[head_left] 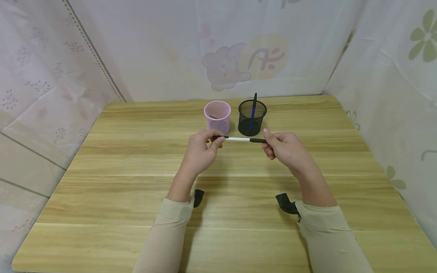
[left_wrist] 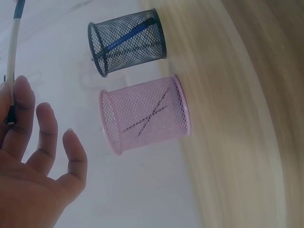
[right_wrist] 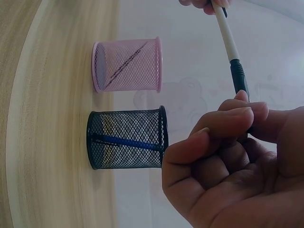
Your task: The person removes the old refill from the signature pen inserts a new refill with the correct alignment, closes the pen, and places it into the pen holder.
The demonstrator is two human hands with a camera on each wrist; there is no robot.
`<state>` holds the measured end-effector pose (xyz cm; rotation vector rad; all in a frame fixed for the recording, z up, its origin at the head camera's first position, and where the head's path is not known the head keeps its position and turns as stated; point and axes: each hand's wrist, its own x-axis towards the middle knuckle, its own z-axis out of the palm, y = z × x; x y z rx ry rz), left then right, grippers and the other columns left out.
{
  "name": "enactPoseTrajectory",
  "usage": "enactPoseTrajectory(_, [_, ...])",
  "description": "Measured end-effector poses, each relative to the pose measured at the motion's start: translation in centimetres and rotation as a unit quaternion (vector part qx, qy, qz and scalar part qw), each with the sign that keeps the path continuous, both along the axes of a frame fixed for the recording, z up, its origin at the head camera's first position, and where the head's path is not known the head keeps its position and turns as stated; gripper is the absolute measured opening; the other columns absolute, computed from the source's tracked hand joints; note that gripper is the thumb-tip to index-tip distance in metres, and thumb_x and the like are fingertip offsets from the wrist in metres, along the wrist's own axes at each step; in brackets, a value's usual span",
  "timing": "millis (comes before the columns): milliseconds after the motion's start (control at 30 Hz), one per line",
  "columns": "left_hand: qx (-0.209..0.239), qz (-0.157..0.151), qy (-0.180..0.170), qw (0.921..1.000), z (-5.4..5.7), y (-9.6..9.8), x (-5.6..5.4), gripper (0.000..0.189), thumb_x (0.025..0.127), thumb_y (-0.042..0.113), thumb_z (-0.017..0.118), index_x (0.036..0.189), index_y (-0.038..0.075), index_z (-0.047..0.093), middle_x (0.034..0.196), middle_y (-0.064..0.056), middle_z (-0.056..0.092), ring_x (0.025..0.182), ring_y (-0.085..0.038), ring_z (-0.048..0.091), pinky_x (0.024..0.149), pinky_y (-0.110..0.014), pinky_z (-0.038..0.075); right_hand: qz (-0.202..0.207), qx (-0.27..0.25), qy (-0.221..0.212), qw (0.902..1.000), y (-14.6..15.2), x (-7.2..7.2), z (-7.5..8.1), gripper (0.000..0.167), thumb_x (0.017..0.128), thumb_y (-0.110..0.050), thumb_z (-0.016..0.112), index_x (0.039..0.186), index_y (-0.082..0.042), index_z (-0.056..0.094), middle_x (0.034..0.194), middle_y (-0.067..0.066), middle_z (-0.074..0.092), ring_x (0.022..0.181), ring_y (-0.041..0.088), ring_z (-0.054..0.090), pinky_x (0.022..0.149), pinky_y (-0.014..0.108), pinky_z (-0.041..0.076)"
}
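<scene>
The left hand (head_left: pixel 202 149) pinches one end of a black-and-white pen (head_left: pixel 239 139), and the right hand (head_left: pixel 286 148) grips the other, the pen spanning between them over the counter (head_left: pixel 136 170). Beyond the left hand stands a pink mesh cup (head_left: pixel 222 126); beside it, nearer the right, a black mesh cup (head_left: pixel 244 124) holds a blue pen (head_left: pixel 253 112).

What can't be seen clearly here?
- Head view: the right end of the held pen, hidden by the right hand.
- Left wrist view: the pen's far end, cut off by the top edge.
- Left wrist view: thin dark lines in the pink mesh cup, too fine to identify through mesh.
- Right wrist view: most of the left hand, cut off by the top edge.
</scene>
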<state>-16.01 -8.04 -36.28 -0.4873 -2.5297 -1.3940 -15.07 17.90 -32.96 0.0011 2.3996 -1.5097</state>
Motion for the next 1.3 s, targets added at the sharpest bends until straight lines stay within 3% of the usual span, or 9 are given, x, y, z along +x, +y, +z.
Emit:
enactPoseTrajectory(233, [-0.002, 0.001, 0.001, 1.0000, -0.14, -0.08, -0.03, 0.011, 0.103, 0.015, 0.070, 0.097, 0.007, 0.076, 0.083, -0.006, 0.070, 0.087, -0.022, 0.058, 0.080, -0.034, 0.046, 0.001, -0.009, 0.000, 1.0000, 0.02, -0.07, -0.02, 0.056, 0.114, -0.049, 0.044, 0.099, 0.001, 0.063, 0.079, -0.004, 0.059, 0.086, 0.015, 0.056, 0.099, 0.037, 0.043])
enactPoseTrajectory(633, [0.001, 0.003, -0.005, 1.0000, -0.30, -0.21, 0.00, 0.011, 0.103, 0.016, 0.070, 0.098, 0.007, 0.076, 0.083, -0.006, 0.071, 0.087, -0.022, 0.058, 0.076, -0.032, 0.044, 0.006, -0.016, 0.012, 0.9998, 0.01, -0.28, -0.38, 0.051, 0.114, -0.043, 0.046, 0.111, 0.003, 0.066, 0.083, -0.006, 0.062, 0.079, 0.009, 0.057, 0.078, 0.023, 0.053])
enactPoseTrajectory(1300, [-0.004, 0.007, -0.006, 1.0000, -0.46, -0.30, -0.09, 0.012, 0.104, 0.017, 0.070, 0.098, 0.008, 0.076, 0.083, -0.005, 0.070, 0.084, -0.020, 0.057, 0.070, -0.029, 0.042, 0.000, -0.015, 0.030, 0.9994, -0.07, -0.36, -0.46, 0.043, 0.113, -0.038, 0.052, 0.114, 0.003, 0.066, 0.087, -0.004, 0.062, 0.084, 0.012, 0.059, 0.078, 0.022, 0.055])
